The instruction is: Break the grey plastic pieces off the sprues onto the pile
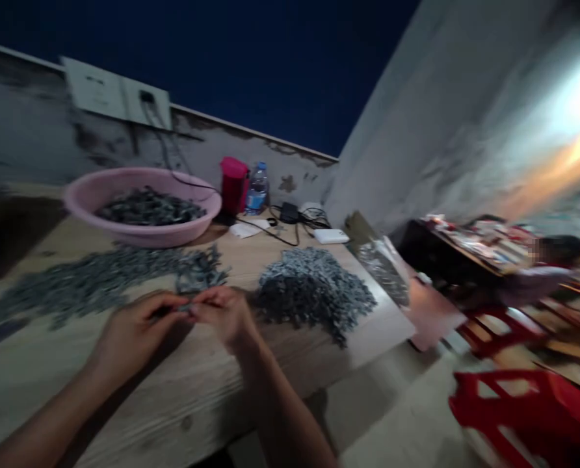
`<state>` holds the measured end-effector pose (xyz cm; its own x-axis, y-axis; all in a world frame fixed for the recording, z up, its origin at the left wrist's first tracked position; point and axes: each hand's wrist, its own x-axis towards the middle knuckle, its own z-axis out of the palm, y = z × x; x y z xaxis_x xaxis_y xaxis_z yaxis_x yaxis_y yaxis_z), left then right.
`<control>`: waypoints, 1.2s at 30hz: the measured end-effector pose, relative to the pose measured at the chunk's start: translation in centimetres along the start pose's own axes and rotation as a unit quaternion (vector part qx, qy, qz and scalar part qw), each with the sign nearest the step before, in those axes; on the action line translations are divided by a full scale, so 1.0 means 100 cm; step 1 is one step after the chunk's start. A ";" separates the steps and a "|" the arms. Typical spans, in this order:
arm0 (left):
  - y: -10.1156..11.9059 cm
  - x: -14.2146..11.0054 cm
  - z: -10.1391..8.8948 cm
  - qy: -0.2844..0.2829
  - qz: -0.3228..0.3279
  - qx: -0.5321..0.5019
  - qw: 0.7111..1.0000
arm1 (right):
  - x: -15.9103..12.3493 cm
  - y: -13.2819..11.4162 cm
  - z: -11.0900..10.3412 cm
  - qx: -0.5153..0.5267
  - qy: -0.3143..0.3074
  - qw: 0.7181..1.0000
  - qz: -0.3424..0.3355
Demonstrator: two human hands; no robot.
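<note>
Head view, landmark: one pink basin (144,236), on your wooden table (183,390), holding a mound of dark grey pieces (151,207).
Your hands: two, nearer to you than the basin; your left hand (129,335) and your right hand (229,315) meet at the fingertips.
Grip: both hands pinch one small grey piece (186,308), in front of the basin; the fingers partly cover it, and blur hides its exact shape.
Loose heaps: two; the long heap (80,283) spreads just in front of the basin, and the taller heap (314,289) lies to its right. The pieces are too many and too blurred to count.
Containers: two, just right of the basin; one red container (234,185) and one clear bottle (257,190) with a blue cap.
Electrics: one black adapter (289,212) and one white device (331,236), right of the basin among dark cables; a wall panel (119,94) with one plug stands above it.
Writing: the bottle's blue label is unreadable; you can read no brand anywhere.
Far right of the basin: two red chairs (528,406), one cut off by the edge, and one blurred person (538,279) beside a cluttered table (458,250).
</note>
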<state>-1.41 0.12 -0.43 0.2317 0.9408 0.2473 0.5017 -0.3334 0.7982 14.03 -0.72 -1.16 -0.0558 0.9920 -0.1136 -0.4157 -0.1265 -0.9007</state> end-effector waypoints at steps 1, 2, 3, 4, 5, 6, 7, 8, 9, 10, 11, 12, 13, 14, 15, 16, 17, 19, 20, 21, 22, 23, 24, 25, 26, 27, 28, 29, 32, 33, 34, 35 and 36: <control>0.000 0.001 0.001 0.010 -0.003 0.018 1.000 | -0.002 -0.002 0.001 -0.042 0.016 0.999 -0.030; 0.000 0.003 0.002 0.014 -0.007 0.029 0.999 | -0.004 -0.004 0.001 -0.090 0.027 0.994 -0.057; 0.002 0.004 0.002 0.016 -0.013 0.035 0.999 | -0.005 -0.004 0.001 -0.146 0.039 0.985 -0.087; 0.004 0.005 0.003 0.019 -0.016 0.033 0.999 | -0.005 -0.004 0.001 -0.199 0.045 0.973 -0.109; 0.005 0.006 0.003 0.017 -0.022 0.028 0.999 | -0.005 -0.003 0.000 -0.245 0.046 0.960 -0.127; 0.007 0.006 0.002 0.011 -0.028 0.022 0.999 | -0.004 -0.002 0.000 -0.284 0.041 0.947 -0.142; 0.008 0.006 0.001 0.000 -0.032 0.013 0.999 | -0.004 0.000 0.000 -0.312 0.030 0.937 -0.152; 0.008 0.007 -0.001 -0.020 -0.032 0.004 0.999 | -0.003 0.001 0.000 -0.333 0.015 0.929 -0.161; 0.008 0.007 -0.003 -0.046 -0.027 -0.003 0.999 | -0.003 0.002 0.000 -0.352 0.001 0.921 -0.168; 0.007 0.008 -0.005 -0.070 -0.021 -0.006 0.997 | -0.002 0.002 0.000 -0.373 -0.006 0.911 -0.178; 0.005 0.010 -0.007 -0.086 -0.014 -0.003 0.996 | -0.002 0.001 -0.001 -0.396 -0.002 0.898 -0.190; 0.003 0.011 -0.009 -0.089 -0.008 0.008 0.996 | -0.001 -0.001 -0.003 -0.422 0.020 0.882 -0.207; 0.000 0.013 -0.011 -0.074 -0.004 0.029 0.997 | -0.001 -0.005 -0.007 -0.451 0.058 0.861 -0.227; -0.002 0.015 -0.013 -0.050 -0.001 0.057 0.997 | -0.001 -0.010 -0.012 -0.479 0.106 0.836 -0.246; -0.005 0.017 -0.014 -0.022 0.001 0.089 0.996 | -0.002 -0.016 -0.019 -0.503 0.167 0.807 -0.261; -0.008 0.019 -0.016 0.001 0.002 0.124 0.992 | -0.003 -0.023 -0.027 -0.530 0.222 0.774 -0.267; -0.010 0.020 -0.017 0.016 0.000 0.158 0.987 | -0.005 -0.030 -0.036 -0.555 0.273 0.740 -0.265; -0.014 0.021 -0.018 0.028 -0.014 0.218 0.975 | -0.010 -0.042 -0.052 -0.601 0.365 0.672 -0.231; -0.016 0.021 -0.019 0.033 -0.022 0.243 0.969 | -0.011 -0.046 -0.057 -0.616 0.405 0.640 -0.215; -0.017 0.021 -0.020 0.041 -0.029 0.264 0.963 | -0.012 -0.048 -0.058 -0.630 0.412 0.622 -0.214; -0.018 0.022 -0.022 0.051 -0.035 0.285 0.957 | -0.012 -0.048 -0.057 -0.645 0.387 0.620 -0.222; -0.019 0.022 -0.024 0.062 -0.040 0.303 0.950 | -0.011 -0.046 -0.052 -0.659 0.330 0.633 -0.237; -0.021 0.022 -0.026 0.072 -0.048 0.321 0.943 | -0.009 -0.041 -0.044 -0.672 0.246 0.652 -0.250; -0.022 0.023 -0.028 0.080 -0.059 0.339 0.936 | -0.005 -0.036 -0.034 -0.682 0.155 0.668 -0.253; -0.023 0.023 -0.029 0.082 -0.072 0.354 0.929 | -0.002 -0.029 -0.023 -0.692 0.082 0.675 -0.243; -0.024 0.024 -0.031 0.080 -0.084 0.365 0.924 | 0.002 -0.023 -0.013 -0.706 0.036 0.670 -0.226; -0.025 0.025 -0.031 0.074 -0.092 0.372 0.921 | 0.006 -0.017 -0.003 -0.723 0.020 0.659 -0.206; -0.026 0.025 -0.032 0.065 -0.093 0.374 0.920 | 0.009 -0.011 0.005 -0.740 0.018 0.646 -0.188; -0.026 0.025 -0.029 0.044 -0.057 0.367 0.928 | 0.014 0.000 0.016 -0.767 0.031 0.619 -0.165; -0.026 0.025 -0.029 0.048 -0.049 0.366 0.928 | 0.015 0.002 0.016 -0.767 0.033 0.618 -0.170; -0.026 0.026 -0.028 0.059 -0.050 0.370 0.926 | 0.015 0.003 0.015 -0.762 0.039 0.621 -0.179; -0.027 0.026 -0.028 0.075 -0.061 0.376 0.922 | 0.014 0.004 0.014 -0.754 0.048 0.627 -0.190; -0.028 0.027 -0.029 0.090 -0.079 0.383 0.916 | 0.014 0.004 0.012 -0.743 0.057 0.636 -0.201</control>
<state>-4.62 3.73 -0.41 0.0000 0.9530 0.3030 0.9706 -0.0729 0.2292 12.70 0.60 -1.17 -0.1154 0.9476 0.2980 0.9458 0.1964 -0.2585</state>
